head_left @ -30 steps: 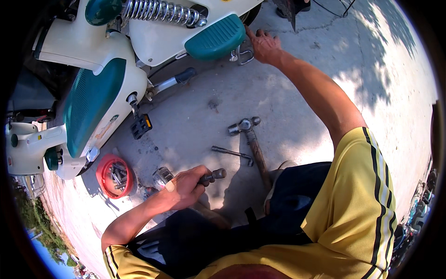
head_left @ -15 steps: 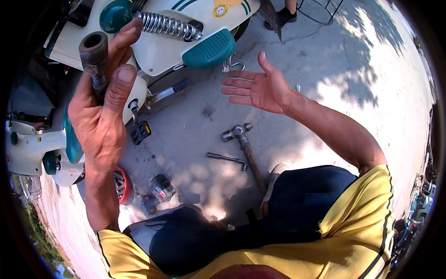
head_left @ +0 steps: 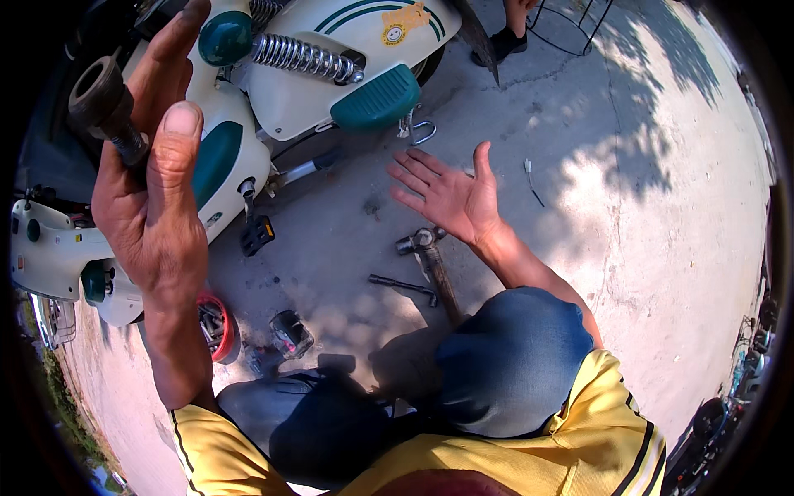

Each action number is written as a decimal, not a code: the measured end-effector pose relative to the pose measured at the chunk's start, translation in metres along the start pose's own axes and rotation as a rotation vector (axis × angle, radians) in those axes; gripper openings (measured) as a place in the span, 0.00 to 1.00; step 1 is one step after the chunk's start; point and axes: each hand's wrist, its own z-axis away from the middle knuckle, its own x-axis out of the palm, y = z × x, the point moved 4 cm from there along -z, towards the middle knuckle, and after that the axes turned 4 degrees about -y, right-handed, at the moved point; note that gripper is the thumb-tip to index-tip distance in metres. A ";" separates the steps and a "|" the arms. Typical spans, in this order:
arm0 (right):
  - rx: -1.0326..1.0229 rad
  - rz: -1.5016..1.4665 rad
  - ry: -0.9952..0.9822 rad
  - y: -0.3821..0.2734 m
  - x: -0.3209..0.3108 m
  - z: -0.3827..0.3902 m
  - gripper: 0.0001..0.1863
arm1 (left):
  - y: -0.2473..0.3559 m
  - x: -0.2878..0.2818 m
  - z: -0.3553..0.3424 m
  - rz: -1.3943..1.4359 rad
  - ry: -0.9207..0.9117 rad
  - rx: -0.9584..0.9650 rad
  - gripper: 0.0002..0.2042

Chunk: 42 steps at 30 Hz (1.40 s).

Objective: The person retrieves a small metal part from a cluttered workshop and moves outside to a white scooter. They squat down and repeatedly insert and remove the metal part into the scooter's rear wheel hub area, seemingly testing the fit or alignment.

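My left hand (head_left: 157, 227) is raised at the left, gripping a dark metal socket tool (head_left: 101, 103) between thumb and palm. The tool's hollow round end points up, while its narrow lower end disappears into my grip. My right hand (head_left: 459, 198) is held out over the ground with palm up, fingers spread and nothing in it. Below it, a ball-peen hammer (head_left: 430, 252) with a wooden handle lies on the concrete, partly behind my right knee. Beside the hammer rests an L-shaped socket wrench (head_left: 401, 287).
A cream and green scooter (head_left: 310, 95) with a chrome spring and pedal (head_left: 257, 236) stands ahead-left. Near my left forearm are a red bucket (head_left: 233, 335) of metal parts and a power tool (head_left: 289, 333). Another person's shoe (head_left: 507, 44) and a wire stand (head_left: 571, 41) are farther off.
My left hand has shifted left with the socket tool, which now leans more. My right hand has drawn nearer to me, still open, and my right knee covers more of the hammer handle.
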 end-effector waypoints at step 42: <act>-0.184 1.415 0.293 -0.018 0.050 -0.001 0.39 | -0.061 0.151 0.160 1.250 -0.444 -1.181 0.21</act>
